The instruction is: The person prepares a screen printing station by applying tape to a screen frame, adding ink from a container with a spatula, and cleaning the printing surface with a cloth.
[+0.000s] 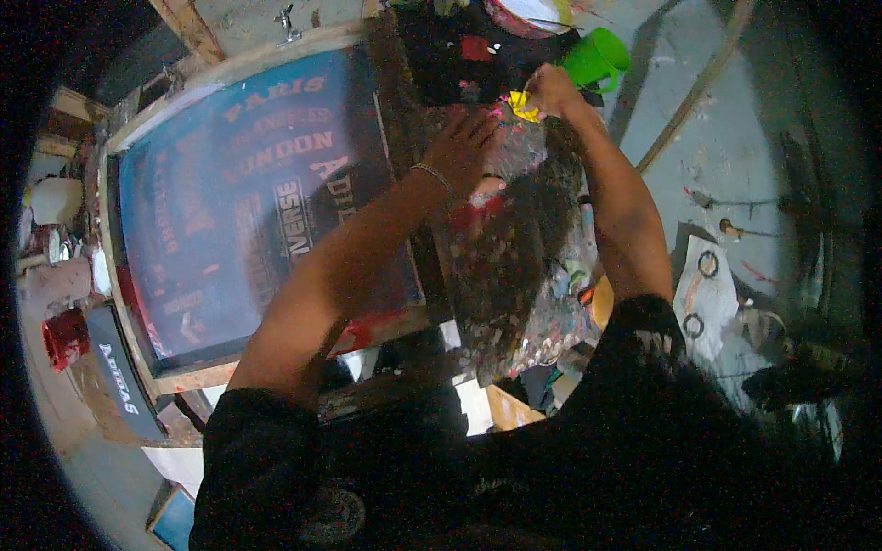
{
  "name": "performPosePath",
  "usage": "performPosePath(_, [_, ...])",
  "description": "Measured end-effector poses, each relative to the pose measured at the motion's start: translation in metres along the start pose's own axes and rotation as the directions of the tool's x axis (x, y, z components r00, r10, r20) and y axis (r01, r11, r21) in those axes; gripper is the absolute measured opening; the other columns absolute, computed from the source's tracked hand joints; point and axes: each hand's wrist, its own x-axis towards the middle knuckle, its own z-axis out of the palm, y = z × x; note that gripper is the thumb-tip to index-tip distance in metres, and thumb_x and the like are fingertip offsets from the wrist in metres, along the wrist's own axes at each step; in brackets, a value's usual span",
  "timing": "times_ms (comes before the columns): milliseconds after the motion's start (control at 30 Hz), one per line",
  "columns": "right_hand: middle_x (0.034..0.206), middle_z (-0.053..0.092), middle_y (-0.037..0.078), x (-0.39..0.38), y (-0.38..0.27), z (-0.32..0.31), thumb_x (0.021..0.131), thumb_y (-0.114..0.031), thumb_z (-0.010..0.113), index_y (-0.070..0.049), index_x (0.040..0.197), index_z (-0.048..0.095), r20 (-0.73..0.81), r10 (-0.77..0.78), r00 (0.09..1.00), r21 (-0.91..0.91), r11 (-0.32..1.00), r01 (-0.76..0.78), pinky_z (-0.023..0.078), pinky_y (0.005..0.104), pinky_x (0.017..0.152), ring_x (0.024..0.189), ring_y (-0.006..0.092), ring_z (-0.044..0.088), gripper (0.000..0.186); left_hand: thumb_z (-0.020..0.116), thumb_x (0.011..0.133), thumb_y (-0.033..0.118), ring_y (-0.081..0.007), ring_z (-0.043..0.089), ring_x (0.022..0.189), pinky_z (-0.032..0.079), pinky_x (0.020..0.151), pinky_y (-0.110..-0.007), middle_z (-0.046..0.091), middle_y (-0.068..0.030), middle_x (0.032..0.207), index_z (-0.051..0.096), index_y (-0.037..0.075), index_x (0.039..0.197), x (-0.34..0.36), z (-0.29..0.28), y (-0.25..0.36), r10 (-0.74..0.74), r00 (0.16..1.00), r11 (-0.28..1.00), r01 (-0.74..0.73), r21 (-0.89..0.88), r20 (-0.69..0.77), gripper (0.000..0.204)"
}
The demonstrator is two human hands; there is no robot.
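My right hand [555, 94] is closed at the far end of a paint-spattered work surface [514, 303]. Its fingers grip a small crumpled yellow piece [525, 106]; whether this is cloth, paper or plastic I cannot tell. Just beyond that hand, a green plastic mug [599, 61] tilts over to the right. My left hand [467, 145] lies palm down on the surface, fingers stretched out, left of the yellow piece. Under and near it are pink and red paint smears.
A wood-framed printing screen [266, 184] with blue mesh and lettering fills the left. A bowl [528, 16] stands at the far edge. Along the right wall are a wooden pole [703, 87] and a white sheet with two dark rings [706, 298]. A dark lettered panel [124, 372] lies lower left.
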Motion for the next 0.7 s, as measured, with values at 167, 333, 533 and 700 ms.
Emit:
performPosePath(167, [0.082,0.071,0.019,-0.012,0.059,0.009,0.066,-0.019,0.071,0.002,0.087,0.073,0.002,0.178,0.984,0.165,0.971,-0.176,0.054,0.0393,0.072,0.076,0.0318,0.069,0.03,0.053,0.084,0.062,-0.0306,0.02,0.145,0.003,0.116,-0.057,0.029,-0.0136,0.154,0.034,0.006,0.145,0.024,0.014,0.019,0.056,0.993,0.998,-0.054,-0.024,0.104,0.085])
performPosePath(333, [0.089,0.071,0.019,-0.058,-0.036,-0.054,0.07,-0.013,0.07,0.0,0.094,0.072,-0.144,-0.077,0.987,0.015,0.997,0.08,0.053,0.0391,0.08,0.084,0.0323,0.069,0.028,0.056,0.084,0.053,-0.0323,0.022,0.144,0.01,0.114,-0.06,0.028,-0.0153,0.154,0.033,0.003,0.145,0.005,0.025,-0.005,0.093,0.996,0.995,-0.093,0.035,0.017,0.082])
performPosePath(533, [0.105,0.068,0.02,-0.208,-0.09,-0.097,0.077,-0.004,0.064,-0.001,0.105,0.068,-0.179,0.094,0.979,0.147,0.987,-0.068,0.051,0.0398,0.085,0.095,0.0324,0.067,0.029,0.058,0.084,0.046,-0.0342,0.024,0.142,0.019,0.113,-0.057,0.033,-0.0201,0.15,0.041,-0.002,0.139,-0.009,-0.043,0.052,0.112,0.979,0.974,-0.142,0.174,0.171,0.075])
performPosePath(700, [0.099,0.068,0.022,-0.312,-0.118,-0.045,0.076,-0.007,0.07,-0.001,0.105,0.068,0.027,0.175,0.984,0.282,0.943,-0.175,0.051,0.0391,0.084,0.092,0.035,0.067,0.03,0.061,0.083,0.046,-0.0342,0.025,0.141,0.018,0.114,-0.054,0.036,-0.02,0.148,0.045,-0.003,0.136,-0.052,-0.045,0.119,0.249,0.947,0.948,-0.196,-0.25,0.204,0.074])
